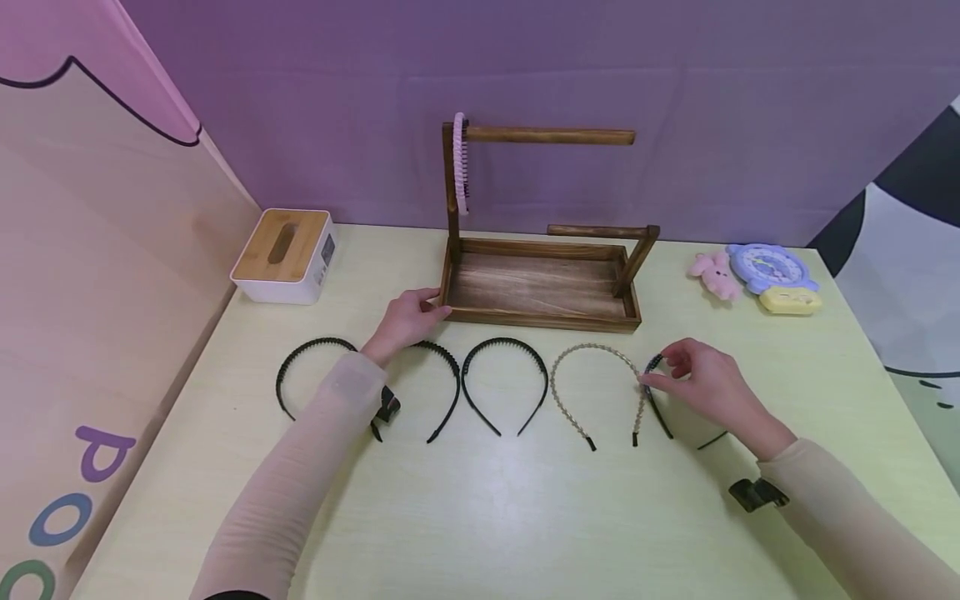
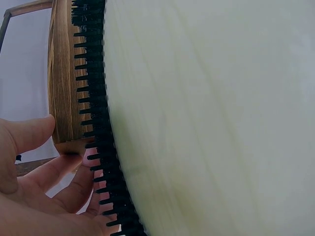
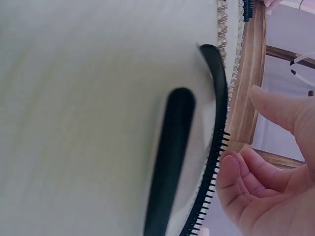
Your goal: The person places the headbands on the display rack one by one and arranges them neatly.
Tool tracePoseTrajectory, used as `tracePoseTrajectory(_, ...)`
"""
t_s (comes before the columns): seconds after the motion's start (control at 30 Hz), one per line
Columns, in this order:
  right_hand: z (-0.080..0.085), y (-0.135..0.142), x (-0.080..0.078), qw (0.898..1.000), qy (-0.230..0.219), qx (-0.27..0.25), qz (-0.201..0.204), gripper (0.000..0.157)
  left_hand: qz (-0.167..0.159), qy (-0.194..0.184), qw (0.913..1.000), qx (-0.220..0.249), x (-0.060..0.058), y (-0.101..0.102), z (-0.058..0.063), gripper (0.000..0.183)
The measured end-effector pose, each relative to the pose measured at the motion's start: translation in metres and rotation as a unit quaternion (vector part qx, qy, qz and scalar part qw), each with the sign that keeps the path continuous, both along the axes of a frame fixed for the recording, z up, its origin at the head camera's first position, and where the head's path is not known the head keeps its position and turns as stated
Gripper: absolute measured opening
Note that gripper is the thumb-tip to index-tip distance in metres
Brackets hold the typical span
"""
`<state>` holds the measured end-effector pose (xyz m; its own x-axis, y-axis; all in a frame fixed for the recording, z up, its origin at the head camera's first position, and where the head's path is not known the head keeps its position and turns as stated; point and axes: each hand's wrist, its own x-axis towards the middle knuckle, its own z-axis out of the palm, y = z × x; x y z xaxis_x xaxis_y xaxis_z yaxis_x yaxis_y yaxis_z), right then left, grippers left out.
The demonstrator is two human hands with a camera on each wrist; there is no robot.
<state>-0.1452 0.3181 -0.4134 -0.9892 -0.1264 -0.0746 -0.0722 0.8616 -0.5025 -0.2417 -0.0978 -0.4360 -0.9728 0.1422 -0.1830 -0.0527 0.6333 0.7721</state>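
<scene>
My left hand (image 1: 407, 323) grips the front left corner of a wooden headband rack (image 1: 540, 317), with the thumb at its top edge and fingertips at its end. In the left wrist view, a black toothed headband (image 2: 96, 105) passes in front of some fingers. My right hand (image 1: 705, 379) is over the rightmost black headband (image 1: 658, 412). The right wrist view has a gap between thumb and curled fingers, which are close to the headband's teeth (image 3: 209, 184). Beside it lies a gold beaded headband (image 1: 592, 346).
Further left on the table lie several black headbands (image 1: 504, 341). A pink headband (image 1: 461, 167) hangs on the rack's upper bar (image 1: 555, 136). At the back left stands a tissue box (image 1: 281, 250). A pink plush toy (image 1: 716, 277), blue clock (image 1: 772, 267) and yellow case (image 1: 791, 301) are back right.
</scene>
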Motion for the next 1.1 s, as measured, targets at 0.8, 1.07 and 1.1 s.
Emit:
tracePoseTrajectory(0.8,-0.016,0.003,-0.002,0.999,0.011,0.002,-0.032,0.047,0.000,-0.007,1.0000,-0.001,0.001,0.000,-0.001,0.052)
tracePoseTrajectory(1.07,-0.014,0.002,-0.006,0.999,0.001,0.013,-0.030,0.046,-0.001,-0.005,1.0000,0.000,0.000,0.000,-0.001,0.052)
tracePoseTrajectory(1.1,-0.014,0.001,-0.006,0.999,-0.001,0.015,-0.031,0.046,-0.001,-0.005,1.0000,0.001,-0.001,0.000,-0.001,0.052)
